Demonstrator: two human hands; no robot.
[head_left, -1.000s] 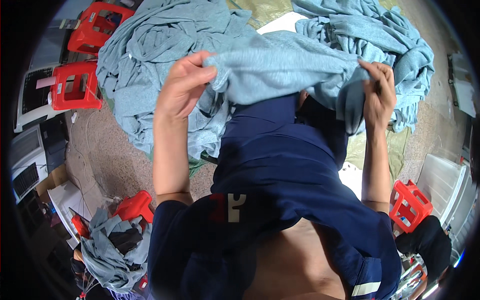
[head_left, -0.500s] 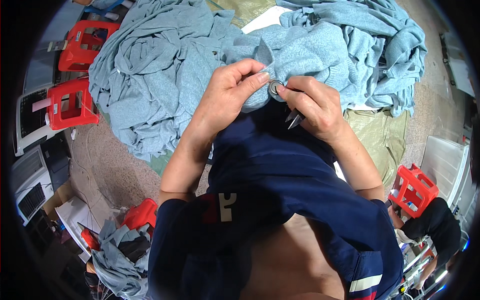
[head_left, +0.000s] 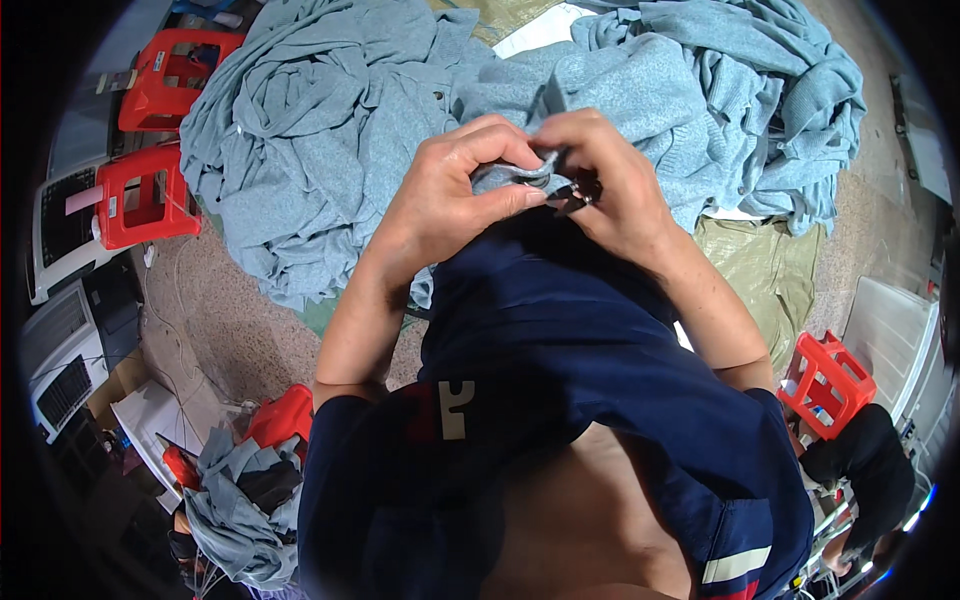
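Observation:
My left hand (head_left: 455, 195) pinches a fold of a light blue knitted garment (head_left: 610, 90) close to my chest. My right hand (head_left: 615, 185) meets it from the right and holds a small dark metal tool, a thread snip (head_left: 572, 196), its tip against the pinched fabric. The rest of the garment drapes away from me over a big pile of the same blue knitwear (head_left: 320, 140). My dark blue shirt hides what lies under the hands.
Red plastic stools stand at the left (head_left: 140, 195), far left top (head_left: 170, 75) and lower right (head_left: 825, 385). A smaller heap of blue garments (head_left: 235, 500) lies at lower left. A green sack (head_left: 760, 265) lies to the right, and white machines (head_left: 60, 340) sit on the left floor.
A second ago both hands held the garment spread wide apart. They came together at the middle, and now the left pinches a fold while the right works the snip on it.

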